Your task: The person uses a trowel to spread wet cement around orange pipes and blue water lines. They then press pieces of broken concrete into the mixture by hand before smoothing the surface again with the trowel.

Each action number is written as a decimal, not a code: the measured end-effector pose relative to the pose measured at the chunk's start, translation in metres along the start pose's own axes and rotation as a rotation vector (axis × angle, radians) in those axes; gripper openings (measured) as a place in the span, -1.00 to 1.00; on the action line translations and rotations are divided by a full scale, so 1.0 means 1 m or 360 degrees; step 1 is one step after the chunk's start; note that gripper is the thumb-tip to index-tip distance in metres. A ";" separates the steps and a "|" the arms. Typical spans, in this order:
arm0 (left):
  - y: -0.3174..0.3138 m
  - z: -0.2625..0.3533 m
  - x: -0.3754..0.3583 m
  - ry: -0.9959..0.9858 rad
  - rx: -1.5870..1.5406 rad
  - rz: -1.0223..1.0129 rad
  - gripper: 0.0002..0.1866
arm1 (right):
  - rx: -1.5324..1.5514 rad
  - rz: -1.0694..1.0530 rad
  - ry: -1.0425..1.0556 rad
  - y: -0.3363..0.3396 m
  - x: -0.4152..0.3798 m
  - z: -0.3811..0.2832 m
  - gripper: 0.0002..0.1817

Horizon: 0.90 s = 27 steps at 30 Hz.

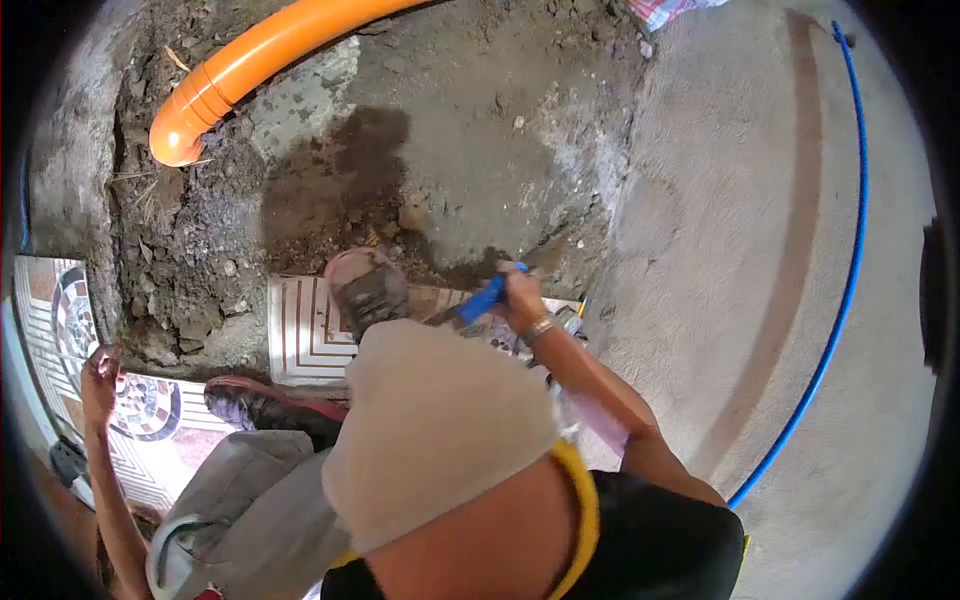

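My right hand [522, 302], with a band at its wrist, is closed round the blue-handled tool [484, 300]. The tool's dark end points left, beside a muddy shoe [368, 292] and over the patterned tiles [300, 345]. At the far left, my left hand [101, 375] is raised with curled fingers near the round-patterned tile [148, 405]; whatever it holds, if anything, cannot be made out. A pale cloth-like shape [440, 425] hides the middle of the view.
An orange pipe [265, 55] curves across the upper left over broken soil and rubble [185, 250]. Damp, rough ground [470, 140] lies ahead. On the right, a blue hose [850, 250] runs along the smooth concrete [720, 250]. Another dark shoe [265, 405] rests at lower left.
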<state>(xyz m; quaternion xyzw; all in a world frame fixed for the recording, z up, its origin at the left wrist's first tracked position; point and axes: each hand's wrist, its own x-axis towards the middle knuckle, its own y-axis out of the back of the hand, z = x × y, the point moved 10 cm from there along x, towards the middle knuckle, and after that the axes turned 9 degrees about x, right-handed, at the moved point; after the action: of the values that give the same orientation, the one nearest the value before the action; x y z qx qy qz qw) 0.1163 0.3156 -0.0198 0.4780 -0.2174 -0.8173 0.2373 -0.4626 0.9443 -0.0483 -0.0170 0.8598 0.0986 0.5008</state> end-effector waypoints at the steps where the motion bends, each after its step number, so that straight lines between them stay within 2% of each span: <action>1: -0.005 0.027 -0.007 -0.0019 0.0069 -0.0071 -0.69 | 0.0051 -0.0050 -0.0121 -0.028 -0.008 0.018 -0.56; 3: -0.006 0.061 -0.026 -0.0021 0.0040 0.0020 -0.72 | 0.0033 -0.0256 -0.0261 -0.103 -0.046 0.031 -0.50; 5: -0.017 0.080 -0.046 -0.0017 -0.0027 -0.0048 -0.72 | 0.0006 -0.0304 -0.0338 -0.153 -0.063 0.060 -0.48; 7: -0.025 0.099 -0.073 -0.0063 -0.0133 0.0023 -0.72 | -0.0011 -0.0457 -0.0465 -0.213 -0.091 0.068 -0.61; 8: -0.027 0.122 -0.090 -0.0039 -0.0128 0.0046 -0.73 | -0.0049 -0.0510 -0.0489 -0.239 -0.098 0.075 -0.61; 10: -0.034 0.128 -0.118 0.0034 -0.0133 0.0087 -0.73 | 0.0052 -0.0892 -0.0472 -0.304 -0.122 0.086 -0.55; 11: -0.036 0.128 -0.129 0.0036 -0.0168 0.0090 -0.74 | -0.0175 -0.0838 -0.0387 -0.320 -0.129 0.089 -0.51; 12: -0.040 0.121 -0.137 0.0092 -0.0171 0.0042 -0.76 | -0.0060 -0.0843 -0.0390 -0.341 -0.131 0.106 -0.53; 13: -0.041 0.115 -0.144 0.0135 -0.0191 0.0078 -0.76 | 0.0055 -0.0843 -0.0389 -0.356 -0.136 0.115 -0.54; 17: -0.060 0.079 -0.168 0.0315 -0.0256 0.0099 -0.74 | -0.0101 -0.1113 -0.0566 -0.381 -0.167 0.132 -0.58; 19: -0.068 0.073 -0.173 0.0378 -0.0469 0.0066 -0.73 | -0.0308 -0.1509 -0.0666 -0.393 -0.196 0.147 -0.60; 21: -0.048 0.085 -0.178 0.0350 0.0234 -0.0058 -0.77 | -0.0406 -0.1550 -0.0726 -0.395 -0.195 0.161 -0.64; 22: -0.037 0.090 -0.182 0.0365 0.0342 -0.0044 -0.77 | -0.0569 -0.1790 -0.0485 -0.399 -0.190 0.160 -0.66; 24: -0.019 0.087 -0.187 0.0342 0.0466 0.0032 -0.77 | -0.1041 -0.2041 -0.0218 -0.399 -0.185 0.152 -0.72; 25: -0.012 0.081 -0.190 0.0307 0.0480 0.0090 -0.76 | -0.1457 -0.2305 0.0239 -0.410 -0.179 0.128 -0.72; 26: -0.006 0.086 -0.192 0.0390 0.0613 0.0019 -0.74 | -0.1577 -0.2252 0.0282 -0.409 -0.159 0.101 -0.69; 27: -0.005 0.075 -0.193 0.0225 0.0622 0.0085 -0.72 | -0.1698 -0.2198 0.0322 -0.409 -0.139 0.074 -0.66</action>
<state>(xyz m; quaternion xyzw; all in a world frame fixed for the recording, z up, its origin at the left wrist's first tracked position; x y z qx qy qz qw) 0.1324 0.4444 0.1412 0.5652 -0.3672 -0.7174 0.1763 -0.2778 0.5479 -0.0257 -0.7739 0.5369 0.1604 0.2951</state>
